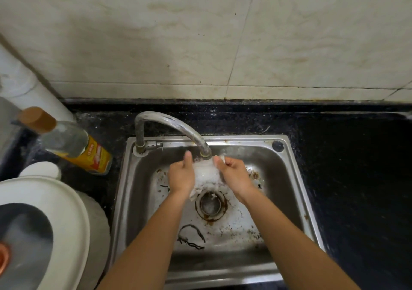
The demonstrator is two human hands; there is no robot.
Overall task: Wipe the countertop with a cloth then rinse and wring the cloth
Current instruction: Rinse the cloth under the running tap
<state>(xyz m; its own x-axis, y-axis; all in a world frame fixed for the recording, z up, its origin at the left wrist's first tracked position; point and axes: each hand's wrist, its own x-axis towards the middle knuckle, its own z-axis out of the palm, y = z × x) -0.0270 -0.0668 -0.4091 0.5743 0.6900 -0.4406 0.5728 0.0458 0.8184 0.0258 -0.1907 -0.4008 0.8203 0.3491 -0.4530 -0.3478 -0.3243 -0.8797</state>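
Cloth: white, soaked and bunched; it is held over the sink basin, directly under the faucet outlet, just above the drain at 6 o'clock from it.
Handling: it is judged soft and limp, heavier with water than when dry, and slippery where suds or water run over it; no stiffness is to be expected, so it will sag wherever it is not gripped.
Hold points: the two ends are judged the best places to be taken, so that the middle can be twisted for wringing.
Left hand: closed around the cloth's 9 o'clock side, thumb raised toward the spout.
Right hand: closed on the cloth's 3 o'clock side; a small corner is pinched at the fingertips.
Faucet: curved metal spout, base at 10 o'clock of the basin; water appears to be running onto the cloth.
Drain: rust-ringed, centre of the basin; dark debris lies at 6 o'clock from it.
Sink: stainless steel, stained floor.
Countertop: dark speckled stone around the sink; the wiping is judged done, the rinsing in hand, the wringing not yet done.
Bottle: yellow-labelled, brown cap, at 9 o'clock of the sink.
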